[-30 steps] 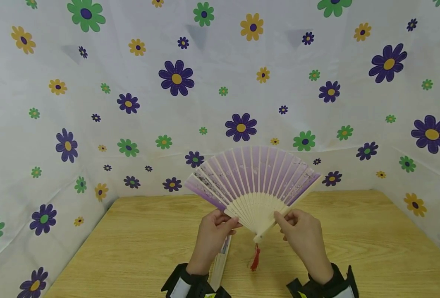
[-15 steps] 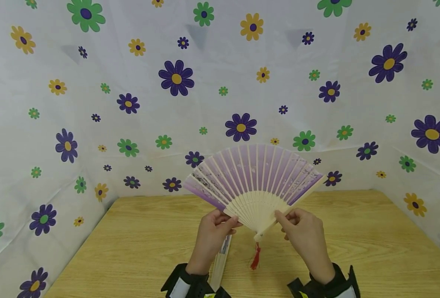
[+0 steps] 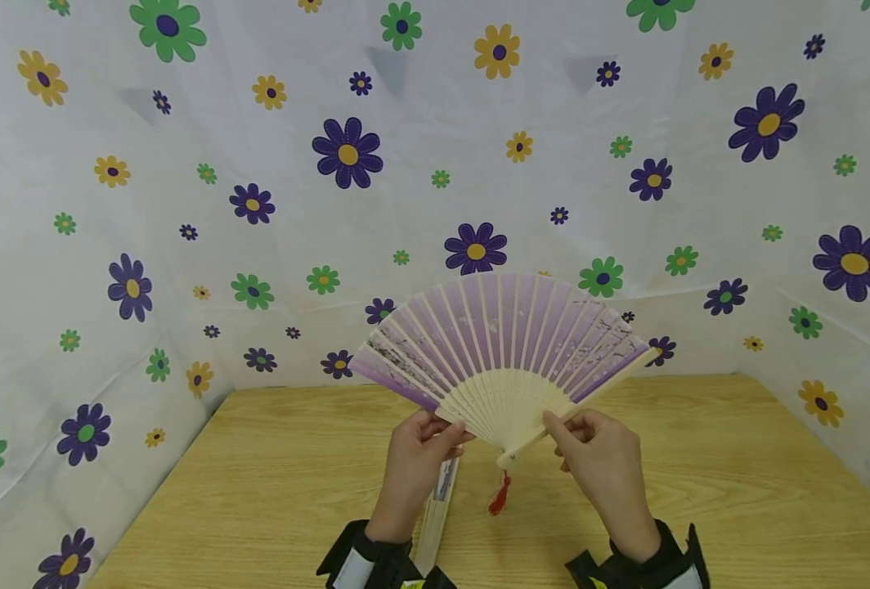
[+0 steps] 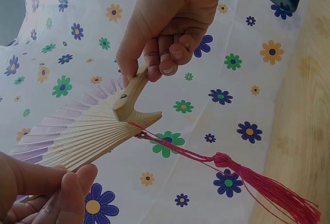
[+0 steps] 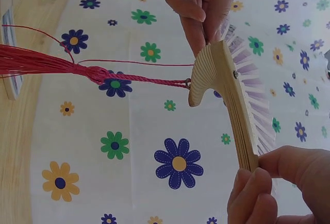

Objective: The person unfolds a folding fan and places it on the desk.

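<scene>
A lilac folding fan (image 3: 504,327) with pale wooden ribs is spread wide and held upright above the table, blossom prints along its sides. My left hand (image 3: 422,466) pinches its left outer rib between thumb and fingers. On the other side, my right hand (image 3: 603,470) pinches the thicker right guard stick. The ribs meet at a pivot (image 5: 235,74), below which a red tassel (image 4: 268,188) hangs from a cord. Behind my left wrist, a second, folded fan (image 3: 433,515) lies on the table, partly hidden.
The wooden table (image 3: 258,491) stretches under both hands. White cloth with purple, yellow and green flowers (image 3: 347,153) hangs along the back and both sides. Dark wrist straps (image 3: 644,564) sit on both wrists.
The fan has risen slightly and spread a little wider, its left tip shifting left and its right tip shifting right. Its pivot and tassel have moved up and slightly left.
</scene>
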Action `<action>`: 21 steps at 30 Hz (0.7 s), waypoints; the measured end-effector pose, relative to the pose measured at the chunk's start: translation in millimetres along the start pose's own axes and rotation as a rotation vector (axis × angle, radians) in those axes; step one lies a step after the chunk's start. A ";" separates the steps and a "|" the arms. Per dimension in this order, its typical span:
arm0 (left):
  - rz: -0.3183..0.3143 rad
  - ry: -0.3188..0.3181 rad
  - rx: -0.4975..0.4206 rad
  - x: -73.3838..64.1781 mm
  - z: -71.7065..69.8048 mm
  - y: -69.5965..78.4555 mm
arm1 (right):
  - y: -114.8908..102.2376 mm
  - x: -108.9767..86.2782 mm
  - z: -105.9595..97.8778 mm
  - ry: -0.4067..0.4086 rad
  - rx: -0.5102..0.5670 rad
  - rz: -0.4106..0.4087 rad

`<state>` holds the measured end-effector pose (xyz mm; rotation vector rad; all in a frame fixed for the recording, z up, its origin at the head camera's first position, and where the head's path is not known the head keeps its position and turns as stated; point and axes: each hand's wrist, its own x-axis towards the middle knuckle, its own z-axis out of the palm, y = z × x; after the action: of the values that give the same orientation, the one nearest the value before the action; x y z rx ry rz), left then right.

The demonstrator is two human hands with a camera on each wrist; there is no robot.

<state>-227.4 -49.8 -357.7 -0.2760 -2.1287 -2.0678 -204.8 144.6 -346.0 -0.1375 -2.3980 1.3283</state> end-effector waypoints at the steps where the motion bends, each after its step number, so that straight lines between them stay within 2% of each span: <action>1: 0.001 0.003 -0.002 -0.2 0.0 0.4 | 0.0 0.0 0.3 0.002 0.004 0.001; 13: -0.011 0.036 -0.011 0.4 0.2 0.8 | 2.2 1.2 0.4 0.001 0.052 0.016; 21: -0.052 0.085 -0.040 1.6 0.4 0.1 | 2.4 0.3 1.8 0.043 0.057 -0.025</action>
<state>-228.9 -49.3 -357.2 -0.1361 -2.0683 -2.1131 -206.1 144.6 -348.8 -0.1184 -2.3167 1.3669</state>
